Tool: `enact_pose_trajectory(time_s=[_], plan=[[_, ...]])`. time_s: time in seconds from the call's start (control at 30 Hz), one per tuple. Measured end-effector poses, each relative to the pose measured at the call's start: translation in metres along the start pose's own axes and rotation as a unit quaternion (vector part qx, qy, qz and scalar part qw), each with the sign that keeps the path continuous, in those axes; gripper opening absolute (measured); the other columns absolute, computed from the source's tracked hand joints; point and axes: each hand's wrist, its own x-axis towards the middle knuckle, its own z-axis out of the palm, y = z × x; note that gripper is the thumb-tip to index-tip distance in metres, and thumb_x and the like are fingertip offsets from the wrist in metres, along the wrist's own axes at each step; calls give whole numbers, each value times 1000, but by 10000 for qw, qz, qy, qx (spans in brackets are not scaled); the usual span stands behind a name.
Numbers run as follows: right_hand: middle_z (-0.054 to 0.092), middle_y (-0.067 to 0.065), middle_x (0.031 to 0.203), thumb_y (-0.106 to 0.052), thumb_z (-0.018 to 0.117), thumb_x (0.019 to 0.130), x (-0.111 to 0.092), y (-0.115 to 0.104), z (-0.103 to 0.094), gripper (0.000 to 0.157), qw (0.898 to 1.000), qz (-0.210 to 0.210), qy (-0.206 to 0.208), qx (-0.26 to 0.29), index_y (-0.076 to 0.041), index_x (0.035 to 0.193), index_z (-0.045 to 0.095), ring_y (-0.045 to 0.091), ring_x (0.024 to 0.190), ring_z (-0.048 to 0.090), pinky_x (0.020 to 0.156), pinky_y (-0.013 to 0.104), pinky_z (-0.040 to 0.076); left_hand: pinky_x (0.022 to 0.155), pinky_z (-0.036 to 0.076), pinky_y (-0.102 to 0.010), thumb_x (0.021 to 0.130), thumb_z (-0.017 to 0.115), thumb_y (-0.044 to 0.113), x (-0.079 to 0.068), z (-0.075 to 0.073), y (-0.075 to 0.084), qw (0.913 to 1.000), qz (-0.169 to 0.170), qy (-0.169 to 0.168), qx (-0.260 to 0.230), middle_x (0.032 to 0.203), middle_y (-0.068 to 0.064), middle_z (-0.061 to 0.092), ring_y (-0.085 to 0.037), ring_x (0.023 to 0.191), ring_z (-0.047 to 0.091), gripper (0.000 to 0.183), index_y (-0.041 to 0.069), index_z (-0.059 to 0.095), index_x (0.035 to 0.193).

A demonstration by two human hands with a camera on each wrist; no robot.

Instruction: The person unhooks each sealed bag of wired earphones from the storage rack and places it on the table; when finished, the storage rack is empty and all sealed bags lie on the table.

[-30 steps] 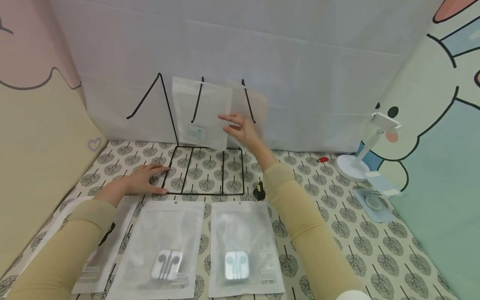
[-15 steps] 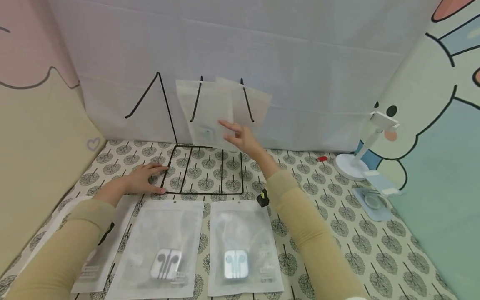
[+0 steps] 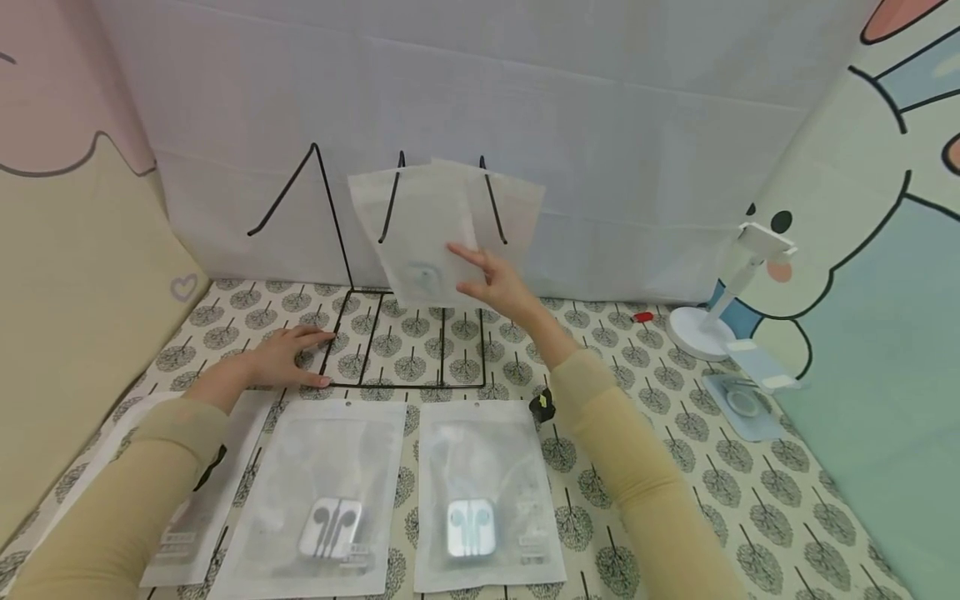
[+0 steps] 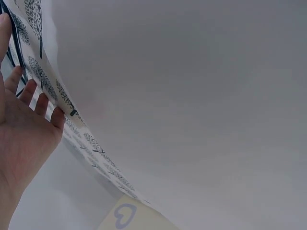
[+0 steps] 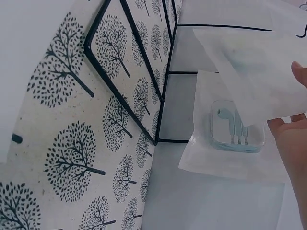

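Head: right grip (image 3: 504, 287) wide, hanging bag (image 3: 420, 217) at fingertips (image 3: 456, 248); left grip (image 3: 277, 360) wide at rack (image 3: 442, 350).

The head view looks forward-down; both wrist views (closer, tilted) share its tree-print cloth (image 3: 517, 367).

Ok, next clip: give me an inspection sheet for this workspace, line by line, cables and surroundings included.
Surface: tree-print cloth, visible around the rack.
Job's things: black wire rack, three hooks; middle pouch and right pouch hanging at two of them; near-left pouch and near-centre pouch lying flat, each with an earphone case; far-left pouch partly hidden by a sleeve.
Clutter: red item, white stand, on the right.
Hands: left hand at the rack's left base edge; right hand at the middle pouch, index finger extended, grip unclear.
Loose cables: nothing seen.
Surroundings: white backdrop, cartoon-printed panels on both sides.
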Motion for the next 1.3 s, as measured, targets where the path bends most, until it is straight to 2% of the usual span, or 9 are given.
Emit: enact_pose_trajectory(time_s=[0.1,0.3,0.47,0.57,0.63,0.77,0.87,1.13,1.3], plan=[[30,-12,152,-20,65,89,-4,1,-2,66,9999,-155,14,-32,-35,146,34,29,146,7,116,51,15,97,19,-77,76,64,64,0,0,-1,10000,-22,-9,-17,151,-23,20,-57,132,16,96,11,30,148],[28,-9,153,-14,66,87,-11,1,-7,72,9991,-414,16,-7,-30,148,31,25,146,7,115,52,18,97,21,-77,77,65,62,1,-1,-1,10000,22,25,-40,151,-24,21,-57,131,18,94,10,31,147],[22,-4,156,-17,69,85,-18,-6,-13,76,9993,-303,70,-191,-35,148,29,27,146,5,113,58,16,96,22,-77,77,66,60,0,-2,1,10000,31,25,-37,150,-24,22,-58,130,19,93,9,32,147],[18,1,157,-16,70,85,-21,-10,-19,78,9994,-195,107,-277,-39,147,29,26,146,3,113,59,13,97,21,-76,77,67,60,0,-2,1,10000,26,27,-55,150,-24,22,-57,130,19,93,9,32,147],[17,3,157,-15,70,84,-23,-12,-22,78,9992,-185,122,-324,-40,146,30,27,146,5,113,57,15,97,21,-76,77,66,60,0,-2,1,10000,41,25,-66,150,-25,22,-57,130,19,94,8,32,147],[26,2,155,-8,70,83,-25,-12,-30,78,9976,-550,112,-394,-32,147,33,27,142,23,113,47,26,97,21,-77,77,66,62,0,0,0,10000,25,18,-89,151,-24,21,-57,131,18,95,9,31,147],[35,1,151,-2,70,81,-26,-12,-35,76,9939,-988,128,-479,-22,146,36,27,138,31,113,43,28,97,20,-77,76,65,63,0,0,0,10000,20,10,-89,151,-24,20,-57,131,17,96,9,30,148],[41,4,148,1,70,80,-30,-20,-48,71,9857,-1409,86,-921,-13,143,41,29,135,35,113,45,28,96,19,-78,78,67,59,-2,-1,1,10000,22,0,-91,151,-24,20,-59,131,15,94,9,30,148],[37,1,150,-1,69,81,-36,-28,-56,70,9855,-1176,-27,-1226,-16,143,41,34,142,22,115,52,19,96,21,-77,78,67,58,-2,-3,2,9999,66,18,-85,150,-25,21,-59,130,17,93,8,31,147]])
